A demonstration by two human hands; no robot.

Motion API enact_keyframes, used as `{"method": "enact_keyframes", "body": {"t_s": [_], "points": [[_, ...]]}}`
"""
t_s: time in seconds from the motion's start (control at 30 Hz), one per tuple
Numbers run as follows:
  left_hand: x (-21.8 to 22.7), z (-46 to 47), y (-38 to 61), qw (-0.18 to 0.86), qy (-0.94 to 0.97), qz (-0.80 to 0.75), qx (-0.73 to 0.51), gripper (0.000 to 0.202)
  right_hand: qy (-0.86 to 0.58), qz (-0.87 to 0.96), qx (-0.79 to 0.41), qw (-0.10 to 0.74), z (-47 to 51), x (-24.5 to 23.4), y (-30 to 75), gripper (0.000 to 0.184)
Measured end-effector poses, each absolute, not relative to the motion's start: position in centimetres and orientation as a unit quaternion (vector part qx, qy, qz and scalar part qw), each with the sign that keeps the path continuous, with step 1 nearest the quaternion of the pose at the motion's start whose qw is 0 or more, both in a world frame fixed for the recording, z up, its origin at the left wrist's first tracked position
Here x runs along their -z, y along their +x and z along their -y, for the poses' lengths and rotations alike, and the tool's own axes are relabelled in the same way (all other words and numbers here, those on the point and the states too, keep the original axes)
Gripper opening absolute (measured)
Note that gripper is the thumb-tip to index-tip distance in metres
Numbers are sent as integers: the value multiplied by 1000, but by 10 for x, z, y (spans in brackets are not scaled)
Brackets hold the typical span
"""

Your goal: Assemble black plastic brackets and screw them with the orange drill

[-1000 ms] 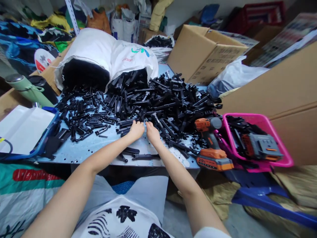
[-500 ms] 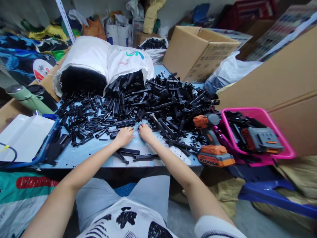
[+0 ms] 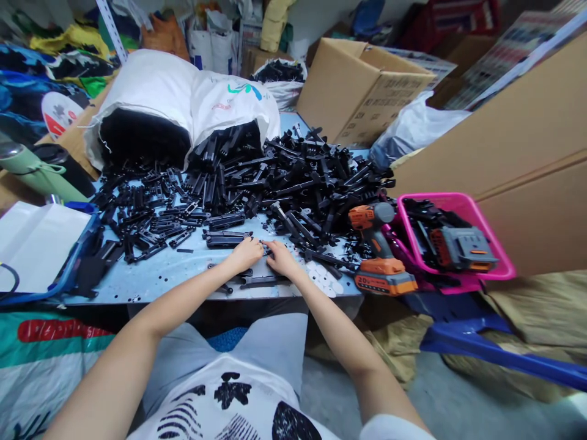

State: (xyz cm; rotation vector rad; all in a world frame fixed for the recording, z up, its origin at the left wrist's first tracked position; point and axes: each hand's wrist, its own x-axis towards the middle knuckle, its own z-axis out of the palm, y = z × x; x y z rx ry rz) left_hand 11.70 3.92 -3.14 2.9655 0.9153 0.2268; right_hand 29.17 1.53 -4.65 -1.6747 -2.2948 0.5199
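Left hand (image 3: 247, 254) and right hand (image 3: 280, 258) close together, fingers bent; I cannot tell whether they grip anything. Black parts (image 3: 263, 280) lie between my wrists by the tabletop's (image 3: 153, 278) front edge: a dragging forearm could sweep them off. Cordless drill (image 3: 380, 265) at front right corner, knockable by a wide right swing. Most room front-left; heap (image 3: 316, 183) crowds rearward.
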Motion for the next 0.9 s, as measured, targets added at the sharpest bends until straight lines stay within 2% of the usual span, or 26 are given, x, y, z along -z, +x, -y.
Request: {"method": "enact_keyframes", "body": {"t_s": [0.07, 0.2, 0.33, 0.43, 0.5, 0.57, 0.67, 0.77, 0.9], "points": [[33, -40, 120, 26, 949, -307, -68, 18, -571, 791, -193, 109, -20, 44, 292, 45], [35, -40, 123, 33, 948, -306, -75, 20, -586, 782, -190, 95, -26, 41, 292, 28], [36, -42, 130, 76, 956, -272, -76, 15, -590, 785, -172, 87, -22, 36, 296, 21], [35, -43, 126, 84, 948, -295, -87, 14, -614, 771, -157, 65, -17, 27, 304, 15], [31, -41, 112, 98, 928, -339, -122, 19, -641, 744, -169, 81, -12, 21, 309, 13], [27, -37, 87, 167, 872, -410, -210, 27, -640, 724, -222, 130, -4, 14, 311, 13], [23, -26, 41, 358, 703, -510, -343, 32, -583, 726, -321, 175, 10, 3, 302, 17], [24, -16, 3, 463, 562, -565, -389, 40, -529, 760, -355, 123, 17, -14, 283, 14], [27, -7, -23, 452, 524, -599, -403, 46, -514, 811, -278, 10, 17, -36, 255, 8]]}}
